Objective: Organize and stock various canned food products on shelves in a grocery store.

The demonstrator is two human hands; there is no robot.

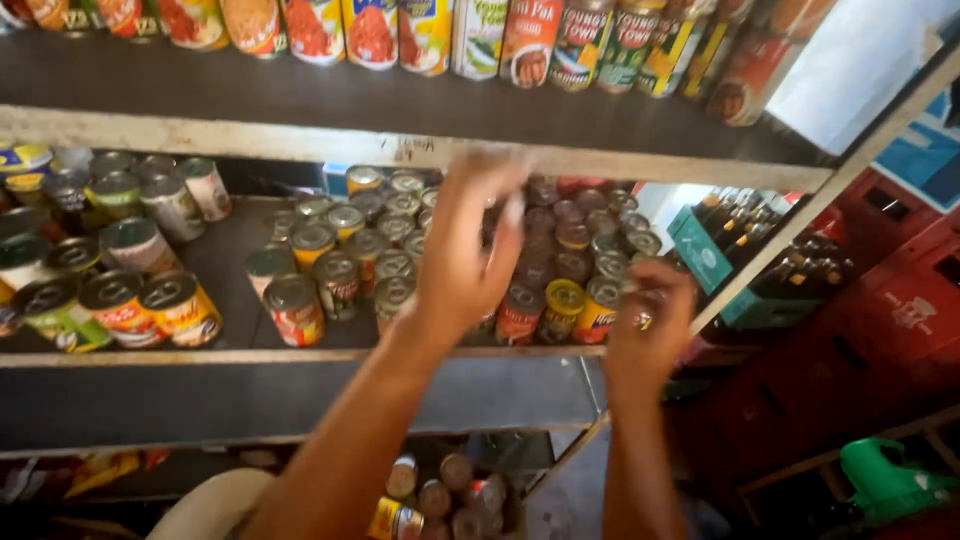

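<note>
My left hand point(468, 262) is raised over the middle shelf point(300, 357), fingers apart and blurred, holding nothing. It hovers in front of a packed group of tin cans point(340, 270) with silver lids and red, yellow and green labels. My right hand point(650, 325) is at the shelf's right front corner, fingers curled around a small can point(640, 318) that is mostly hidden by the hand. Right beside it stands a yellow-labelled can point(598, 310).
The top shelf point(250, 95) carries a row of taller cans point(530, 40). More cans point(120, 300) sit at the left of the middle shelf, others point(440, 500) on a lower level. At the right are red crates point(900, 310), a green crate of bottles point(730, 240) and a green jug point(885, 480).
</note>
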